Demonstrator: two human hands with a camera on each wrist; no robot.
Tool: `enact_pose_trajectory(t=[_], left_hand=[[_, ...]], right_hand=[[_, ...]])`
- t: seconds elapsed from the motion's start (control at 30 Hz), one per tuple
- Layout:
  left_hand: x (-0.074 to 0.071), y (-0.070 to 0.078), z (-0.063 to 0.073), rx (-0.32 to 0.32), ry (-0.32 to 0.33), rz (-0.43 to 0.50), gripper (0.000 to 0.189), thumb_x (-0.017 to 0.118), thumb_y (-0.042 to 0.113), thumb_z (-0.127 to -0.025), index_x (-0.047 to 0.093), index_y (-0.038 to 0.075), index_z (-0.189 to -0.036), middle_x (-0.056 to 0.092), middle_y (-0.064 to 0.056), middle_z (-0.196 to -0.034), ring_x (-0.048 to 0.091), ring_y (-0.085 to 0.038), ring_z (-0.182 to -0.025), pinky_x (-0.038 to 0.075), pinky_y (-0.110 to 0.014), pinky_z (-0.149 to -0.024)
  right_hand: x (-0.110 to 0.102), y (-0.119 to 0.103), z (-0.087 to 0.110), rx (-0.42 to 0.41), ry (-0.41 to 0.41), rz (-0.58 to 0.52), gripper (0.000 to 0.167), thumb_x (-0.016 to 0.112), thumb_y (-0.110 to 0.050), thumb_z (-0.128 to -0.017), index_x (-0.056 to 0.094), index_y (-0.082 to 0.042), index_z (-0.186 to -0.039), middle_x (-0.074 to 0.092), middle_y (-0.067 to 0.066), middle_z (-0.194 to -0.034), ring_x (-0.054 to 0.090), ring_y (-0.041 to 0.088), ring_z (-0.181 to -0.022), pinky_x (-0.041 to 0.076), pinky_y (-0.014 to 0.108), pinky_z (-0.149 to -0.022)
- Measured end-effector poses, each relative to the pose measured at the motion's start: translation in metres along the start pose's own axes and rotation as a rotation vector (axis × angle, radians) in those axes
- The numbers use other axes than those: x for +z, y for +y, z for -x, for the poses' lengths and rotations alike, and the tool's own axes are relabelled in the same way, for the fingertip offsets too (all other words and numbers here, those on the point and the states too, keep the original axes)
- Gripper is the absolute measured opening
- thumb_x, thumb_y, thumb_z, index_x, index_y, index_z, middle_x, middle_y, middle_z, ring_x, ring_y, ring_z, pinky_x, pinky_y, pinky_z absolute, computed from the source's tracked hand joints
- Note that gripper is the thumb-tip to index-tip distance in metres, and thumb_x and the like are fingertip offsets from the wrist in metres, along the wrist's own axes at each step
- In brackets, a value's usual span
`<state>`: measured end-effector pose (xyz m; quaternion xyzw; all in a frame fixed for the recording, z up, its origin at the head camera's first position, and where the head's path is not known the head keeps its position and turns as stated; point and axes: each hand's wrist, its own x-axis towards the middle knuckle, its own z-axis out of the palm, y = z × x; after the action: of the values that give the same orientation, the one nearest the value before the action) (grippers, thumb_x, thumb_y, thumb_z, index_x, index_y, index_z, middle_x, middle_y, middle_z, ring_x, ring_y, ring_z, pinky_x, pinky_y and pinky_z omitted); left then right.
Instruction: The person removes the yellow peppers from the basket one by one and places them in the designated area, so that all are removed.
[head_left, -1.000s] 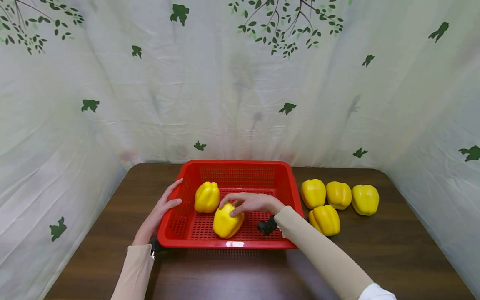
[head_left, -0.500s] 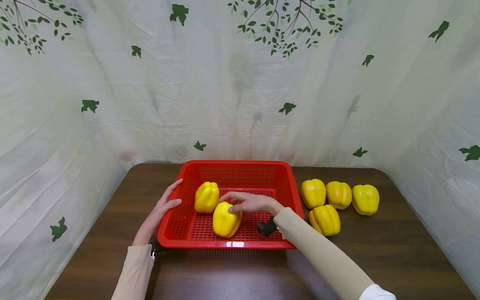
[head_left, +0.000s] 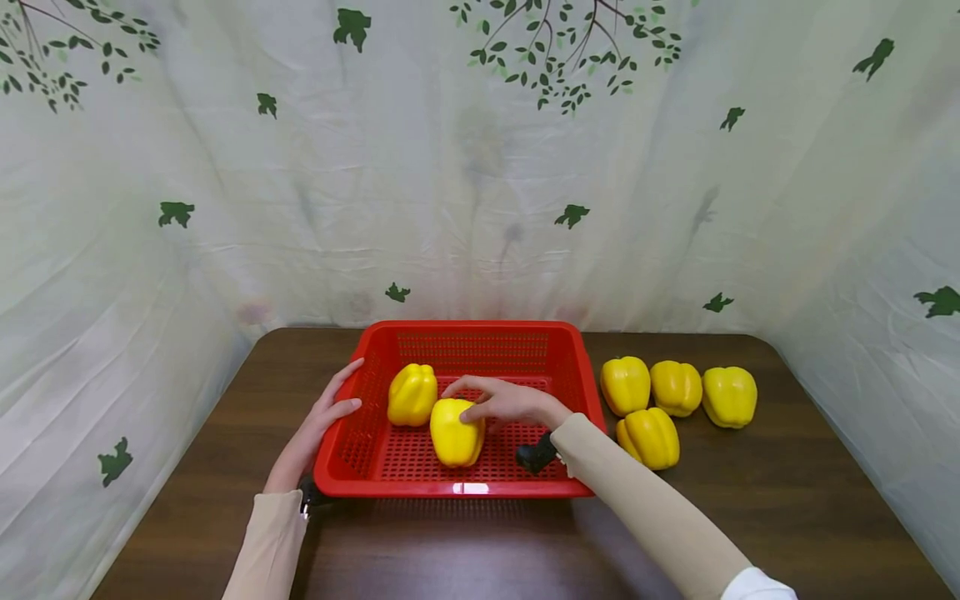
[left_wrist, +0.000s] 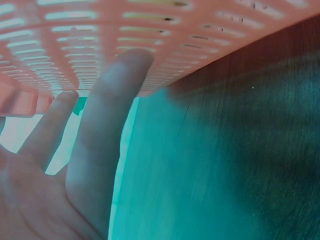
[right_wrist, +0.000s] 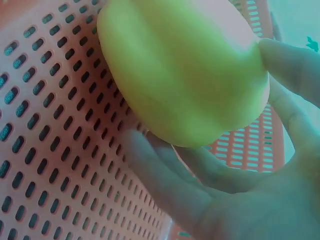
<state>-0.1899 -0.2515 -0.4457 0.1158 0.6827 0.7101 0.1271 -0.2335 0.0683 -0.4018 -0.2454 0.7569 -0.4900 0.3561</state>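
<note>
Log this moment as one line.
right hand grips yellow pepper | pepper in red basket | left hand rests on basket's side

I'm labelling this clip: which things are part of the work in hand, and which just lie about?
In hand:
right hand gripping a yellow pepper
left hand against the red basket

Lying about:
second pepper in the basket
four peppers on the table

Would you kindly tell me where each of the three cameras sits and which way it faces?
Head: worn on the head, looking forward and down at the red basket, table, both forearms and hands.
Left wrist: low beside the basket's outer wall, facing along the left hand, whose straight fingers touch it.
Right wrist: inside the basket, facing the right hand gripping a yellow pepper.
Shared: head and right wrist both show that pepper and right hand.
</note>
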Motion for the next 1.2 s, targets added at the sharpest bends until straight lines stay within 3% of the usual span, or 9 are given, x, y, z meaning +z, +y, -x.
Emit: enact_pose_trajectory(t=[0.2,0.6,1.2], left_hand=[[0.000,0.001,0.000,-0.009,0.005,-0.011,0.062,0.045,0.020,-0.100,0.014,0.028,-0.153,0.021,-0.018,-0.148,0.043,-0.040,-0.120,0.051,-0.045,-0.087],[0.000,0.000,0.002,-0.002,-0.003,-0.009,0.062,0.045,0.019,-0.100,0.013,0.027,-0.153,0.019,-0.017,-0.149,0.044,-0.036,-0.120,0.051,-0.043,-0.088],[0.001,0.002,0.002,-0.031,0.009,-0.019,0.062,0.045,0.022,-0.100,0.013,0.029,-0.153,0.017,-0.016,-0.150,0.045,-0.037,-0.119,0.051,-0.044,-0.088]], right_hand=[[-0.007,0.000,0.006,-0.040,0.024,-0.025,0.038,0.059,-0.015,-0.094,0.055,-0.019,-0.131,0.048,0.004,-0.131,0.053,0.023,-0.102,0.051,0.044,-0.086],[-0.019,-0.006,0.029,-0.056,0.076,-0.110,0.040,0.057,-0.018,-0.096,0.050,-0.021,-0.135,0.047,0.010,-0.132,0.055,0.027,-0.107,0.049,0.051,-0.088],[-0.047,0.002,0.069,-0.112,0.195,-0.167,0.036,0.058,-0.020,-0.095,0.050,-0.015,-0.130,0.052,0.012,-0.127,0.055,0.032,-0.106,0.053,0.044,-0.083]])
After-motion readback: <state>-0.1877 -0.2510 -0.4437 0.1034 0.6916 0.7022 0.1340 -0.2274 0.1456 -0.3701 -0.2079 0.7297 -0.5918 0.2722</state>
